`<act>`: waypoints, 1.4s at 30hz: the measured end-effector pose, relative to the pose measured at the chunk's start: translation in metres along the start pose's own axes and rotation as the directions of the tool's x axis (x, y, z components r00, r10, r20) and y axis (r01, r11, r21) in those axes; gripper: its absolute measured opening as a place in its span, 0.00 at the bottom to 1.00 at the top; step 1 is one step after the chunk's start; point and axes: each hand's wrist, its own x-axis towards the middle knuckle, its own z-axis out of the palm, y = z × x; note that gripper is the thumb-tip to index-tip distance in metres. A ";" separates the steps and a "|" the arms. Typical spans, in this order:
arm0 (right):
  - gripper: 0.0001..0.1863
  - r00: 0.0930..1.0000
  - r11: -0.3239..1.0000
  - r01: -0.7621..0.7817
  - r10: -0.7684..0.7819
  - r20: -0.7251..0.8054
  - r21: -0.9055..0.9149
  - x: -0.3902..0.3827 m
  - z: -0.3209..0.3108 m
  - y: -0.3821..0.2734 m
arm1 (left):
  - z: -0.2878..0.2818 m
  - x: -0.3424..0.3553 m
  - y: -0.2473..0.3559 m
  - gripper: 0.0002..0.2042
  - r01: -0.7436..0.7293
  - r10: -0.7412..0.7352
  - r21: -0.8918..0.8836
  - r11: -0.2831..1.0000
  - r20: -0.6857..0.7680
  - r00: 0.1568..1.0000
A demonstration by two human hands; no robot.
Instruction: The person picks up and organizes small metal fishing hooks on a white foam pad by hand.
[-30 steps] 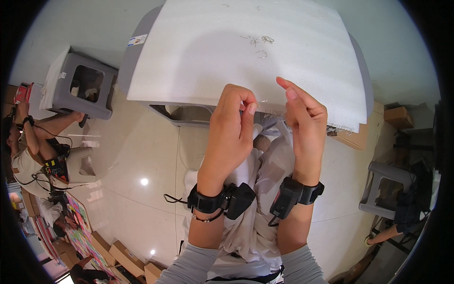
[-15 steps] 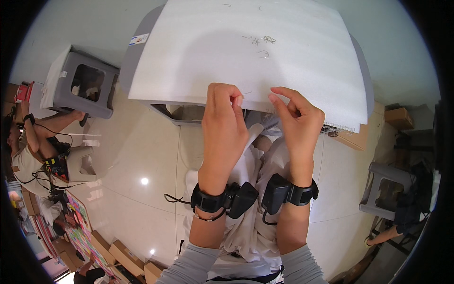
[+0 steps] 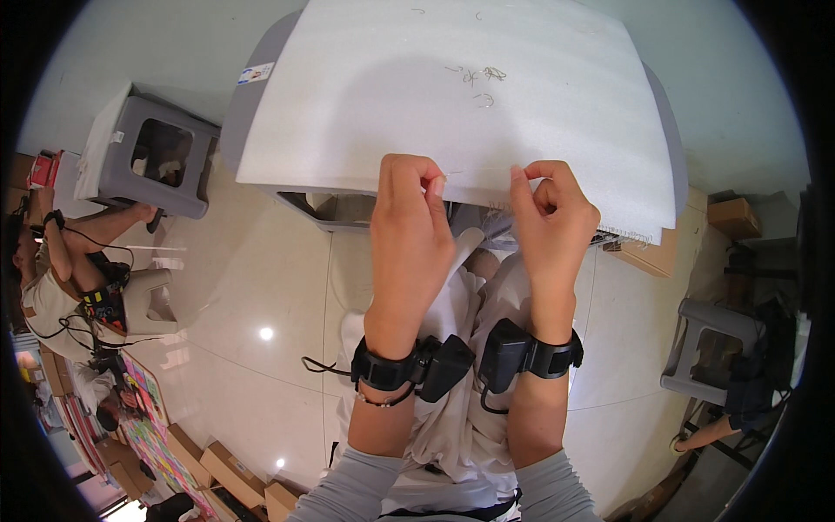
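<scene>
The bare left hand [image 3: 409, 222] pinches a thin, wire-like metal piece [image 3: 455, 172] over the broad white sheet [image 3: 591, 113]. The bare right hand [image 3: 554, 217] has thumb and forefinger together; whether they grip anything is unclear.

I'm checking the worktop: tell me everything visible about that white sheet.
The white sheet looks like thin foam, spread over a grey table whose rounded ends stick out left and right. A shadow greys its middle. Thin, curved wire pieces lie on it, some tangled; more fine strands fringe its near edge. The left hand and right hand overlap that edge in view; contact is unclear.
</scene>
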 end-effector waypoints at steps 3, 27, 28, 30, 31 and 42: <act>0.06 0.999 0.999 -0.034 0.034 -0.038 0.016 0.001 -0.001 0.001 | 0.001 0.000 0.002 0.02 0.012 -0.011 -0.020 1.000 0.040 0.999; 0.05 0.966 0.902 -0.233 0.257 -0.019 0.364 0.003 -0.006 0.000 | 0.002 -0.001 0.004 0.07 -0.091 0.110 -0.164 0.982 0.108 0.988; 0.05 0.969 0.882 -0.228 0.249 0.004 0.412 0.004 -0.008 -0.001 | 0.001 0.000 0.004 0.07 -0.098 0.115 -0.181 0.979 0.086 0.990; 0.05 0.966 0.830 -0.244 0.256 0.047 0.501 0.005 -0.011 -0.003 | 0.001 0.000 0.004 0.07 -0.114 0.126 -0.218 0.969 0.044 0.991; 0.05 0.960 0.798 -0.264 0.271 0.068 0.542 0.005 -0.014 -0.003 | 0.001 0.000 0.004 0.05 -0.100 0.110 -0.210 0.973 0.038 0.993; 0.13 0.940 0.607 -0.188 0.339 -0.037 0.772 0.011 -0.017 0.008 | 0.000 0.000 -0.002 0.04 -0.070 0.060 -0.231 0.970 -0.049 0.997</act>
